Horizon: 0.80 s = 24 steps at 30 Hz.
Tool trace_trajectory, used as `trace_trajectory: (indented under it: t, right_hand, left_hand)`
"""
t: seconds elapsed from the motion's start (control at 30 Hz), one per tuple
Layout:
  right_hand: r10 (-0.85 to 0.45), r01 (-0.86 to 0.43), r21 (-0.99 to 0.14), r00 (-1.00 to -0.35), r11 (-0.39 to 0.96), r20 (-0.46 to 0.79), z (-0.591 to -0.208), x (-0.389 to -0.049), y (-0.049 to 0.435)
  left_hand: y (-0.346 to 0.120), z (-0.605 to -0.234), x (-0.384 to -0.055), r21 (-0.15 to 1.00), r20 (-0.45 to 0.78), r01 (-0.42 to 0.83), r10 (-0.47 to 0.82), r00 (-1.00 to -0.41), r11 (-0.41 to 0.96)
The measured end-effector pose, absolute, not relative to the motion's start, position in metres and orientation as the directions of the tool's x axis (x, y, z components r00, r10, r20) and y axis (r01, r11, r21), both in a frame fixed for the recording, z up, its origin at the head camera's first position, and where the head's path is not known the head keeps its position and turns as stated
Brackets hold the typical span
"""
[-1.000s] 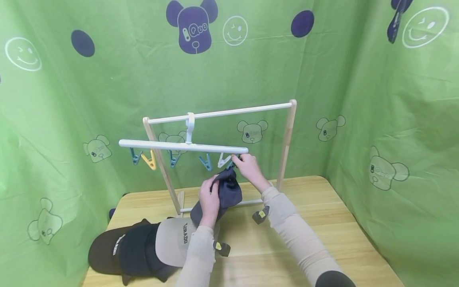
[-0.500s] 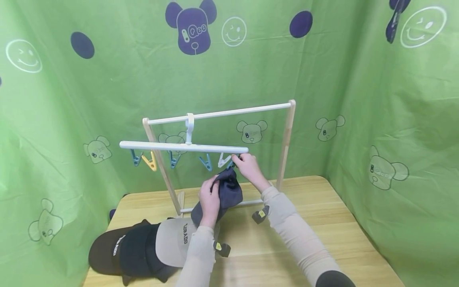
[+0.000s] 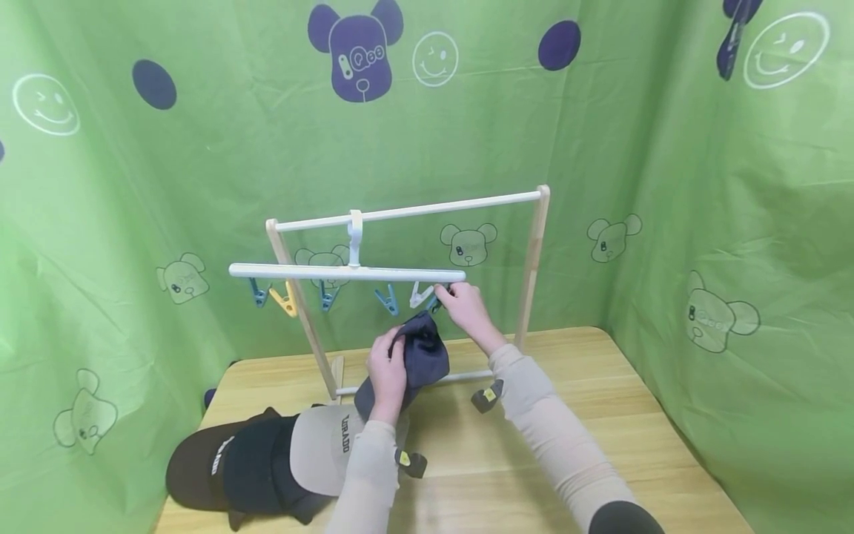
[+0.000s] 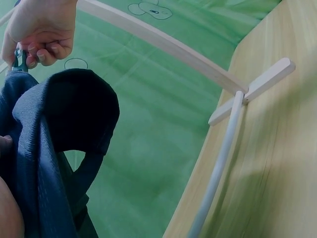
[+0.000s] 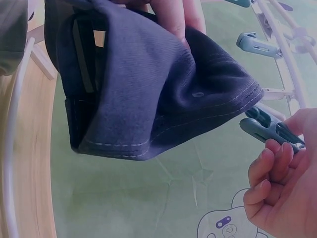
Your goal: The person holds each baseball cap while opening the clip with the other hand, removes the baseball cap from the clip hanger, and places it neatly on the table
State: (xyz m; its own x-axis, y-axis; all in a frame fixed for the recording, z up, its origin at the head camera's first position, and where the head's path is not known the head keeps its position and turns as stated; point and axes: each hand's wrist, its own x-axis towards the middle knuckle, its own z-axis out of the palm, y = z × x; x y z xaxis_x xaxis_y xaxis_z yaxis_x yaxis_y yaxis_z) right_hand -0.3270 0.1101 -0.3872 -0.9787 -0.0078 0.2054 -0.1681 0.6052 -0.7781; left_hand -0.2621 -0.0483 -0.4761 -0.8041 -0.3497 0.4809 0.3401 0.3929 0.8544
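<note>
My left hand (image 3: 387,367) grips a dark navy cap (image 3: 427,356) by its edge, fingers outside and part tucked into the fold. The cap is raised below the right end of a white clip hanger (image 3: 347,273). My right hand (image 3: 467,310) pinches the handles of a teal clothespin (image 5: 267,131) at that end. In the right wrist view the clothespin's nose lies close beside the cap's stitched edge; whether it bites the fabric I cannot tell. Other clothespins hang along the bar, including a yellow one (image 3: 283,299) and a white one (image 3: 420,295).
The hanger hooks over the top rail of a wood-and-white rack (image 3: 539,252) on the wooden table (image 3: 587,445). To the left lie a beige cap (image 3: 320,452), a black cap (image 3: 250,467) and a brown cap (image 3: 193,467). Green curtain (image 3: 200,170) surrounds the table.
The hanger and its clothespins have shifted slightly to the right with my right hand. My left hand and the navy cap have moved slightly left, so clothespin and cap edge look farther apart.
</note>
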Motion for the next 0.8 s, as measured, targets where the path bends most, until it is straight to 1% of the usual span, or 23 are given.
trace_trajectory:
  t: [0.27, 0.5, 0.8]
  right_hand:
    - [-0.001, -0.165, -0.792, -0.979, 0.588, 0.204, -0.385, -0.323, 0.114]
    - [-0.007, -0.156, -0.784, -0.982, 0.6, 0.189, -0.385, -0.324, 0.124]
    - [0.018, -0.14, -0.781, -0.982, 0.609, 0.19, -0.386, -0.322, 0.139]
  left_hand:
    - [-0.051, -0.474, -0.26, 0.851, 0.489, 0.349, -0.35, -0.799, 0.392]
    - [-0.054, -0.473, -0.257, 0.859, 0.484, 0.353, -0.358, -0.799, 0.371]
    - [-0.058, -0.474, -0.252, 0.863, 0.475, 0.346, -0.362, -0.802, 0.367]
